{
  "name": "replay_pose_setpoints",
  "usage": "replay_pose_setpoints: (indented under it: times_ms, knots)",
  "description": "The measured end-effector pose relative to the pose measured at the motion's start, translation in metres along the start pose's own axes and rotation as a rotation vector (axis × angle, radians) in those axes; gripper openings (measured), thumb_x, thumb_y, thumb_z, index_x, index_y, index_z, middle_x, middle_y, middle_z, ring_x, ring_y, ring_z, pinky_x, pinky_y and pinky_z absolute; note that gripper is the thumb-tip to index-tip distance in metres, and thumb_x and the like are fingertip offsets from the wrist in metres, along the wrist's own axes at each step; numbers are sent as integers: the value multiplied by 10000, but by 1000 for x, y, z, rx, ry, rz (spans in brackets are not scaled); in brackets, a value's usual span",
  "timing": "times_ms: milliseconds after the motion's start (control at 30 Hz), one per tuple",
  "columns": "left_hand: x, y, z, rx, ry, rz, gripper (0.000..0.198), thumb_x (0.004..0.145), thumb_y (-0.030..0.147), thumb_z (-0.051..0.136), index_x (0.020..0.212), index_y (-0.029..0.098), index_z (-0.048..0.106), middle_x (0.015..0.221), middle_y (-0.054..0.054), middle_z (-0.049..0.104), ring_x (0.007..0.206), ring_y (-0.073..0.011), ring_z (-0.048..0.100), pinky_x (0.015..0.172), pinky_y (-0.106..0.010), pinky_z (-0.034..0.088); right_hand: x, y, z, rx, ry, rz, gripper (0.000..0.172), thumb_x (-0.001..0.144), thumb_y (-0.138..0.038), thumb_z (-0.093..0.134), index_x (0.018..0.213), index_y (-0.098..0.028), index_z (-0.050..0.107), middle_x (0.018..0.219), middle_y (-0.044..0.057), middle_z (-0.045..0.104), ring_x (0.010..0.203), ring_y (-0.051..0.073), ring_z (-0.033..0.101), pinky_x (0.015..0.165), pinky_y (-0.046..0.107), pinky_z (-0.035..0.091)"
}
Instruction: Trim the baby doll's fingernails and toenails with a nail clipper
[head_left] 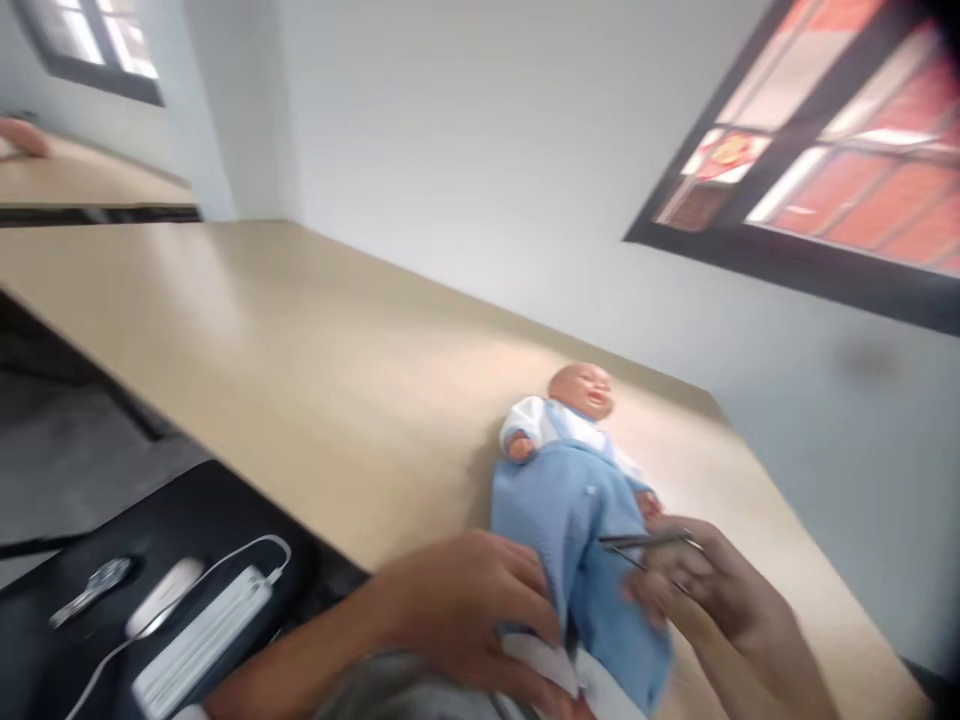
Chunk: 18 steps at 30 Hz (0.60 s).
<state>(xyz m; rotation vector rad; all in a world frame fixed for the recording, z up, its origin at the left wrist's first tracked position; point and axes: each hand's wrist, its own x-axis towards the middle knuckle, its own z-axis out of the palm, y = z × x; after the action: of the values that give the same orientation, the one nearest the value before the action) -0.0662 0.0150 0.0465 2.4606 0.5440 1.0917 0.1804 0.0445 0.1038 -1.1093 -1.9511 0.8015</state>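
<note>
A baby doll in a white shirt and blue overalls lies on its back on a light wooden table, head toward the wall. My left hand rests on the doll's lower legs, fingers curled over the blue cloth and a white piece near its feet. My right hand is beside the doll's other leg, fingers closed on a thin dark metal tool, maybe tweezers or scissors, whose tip points at the overalls. The frame is blurred by motion.
A black surface at lower left carries a white power bank with a white cable, a small white device and a metal watch. A grey wall and a dark-framed window stand behind the table. Another table lies far left.
</note>
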Motion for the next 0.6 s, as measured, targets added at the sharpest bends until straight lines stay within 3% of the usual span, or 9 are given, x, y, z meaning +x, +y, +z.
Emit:
replay_pose_setpoints:
  times_ms: [100, 200, 300, 433, 533, 600]
  knots:
    - [17, -11, -49, 150, 61, -324, 164, 946, 368, 734, 973, 207, 749, 973, -45, 770, 931, -221, 726, 865, -329, 551, 24, -6, -3, -24, 13, -43, 225, 984, -427, 609, 1102, -246, 544, 680, -10, 662, 581, 189, 680, 509, 279, 564]
    - [40, -32, -73, 349, -38, -509, 251, 941, 241, 680, 1191, 228, 697, 1121, -72, 745, 985, -259, 706, 875, -370, 533, 40, -1, -3, -264, 53, -53, 247, 983, -428, 564, 1119, -229, 511, 716, 0, 648, 650, 201, 683, 563, 304, 559]
    - [57, -60, -68, 374, -138, -530, 254, 834, 240, 773, 1071, 212, 687, 1010, -46, 736, 846, -221, 695, 752, -305, 519, 46, 11, 0, -394, 68, -35, 210, 949, -380, 593, 1076, -217, 558, 737, 18, 668, 637, 211, 662, 575, 327, 523]
    - [69, -87, -48, 404, -122, -531, 117, 801, 122, 698, 899, 173, 661, 778, -32, 725, 698, -212, 688, 635, -283, 494, 51, 22, -4, -537, 76, -6, 186, 942, -388, 603, 995, -210, 618, 766, 55, 695, 636, 236, 646, 602, 366, 496]
    - [80, -82, -46, 456, -60, -575, 74, 824, 80, 629, 800, 137, 670, 690, -62, 724, 653, -227, 716, 628, -307, 525, 49, 24, -10, -522, 3, -25, 214, 939, -386, 620, 1066, -216, 644, 847, 73, 727, 717, 250, 689, 662, 377, 533]
    - [93, -71, -49, 507, -7, -615, 100, 865, 131, 627, 788, 118, 691, 770, -102, 773, 779, -255, 771, 699, -332, 565, 44, 27, -12, -473, -41, -55, 229, 938, -388, 645, 1097, -223, 654, 891, 96, 741, 771, 269, 714, 702, 398, 557]
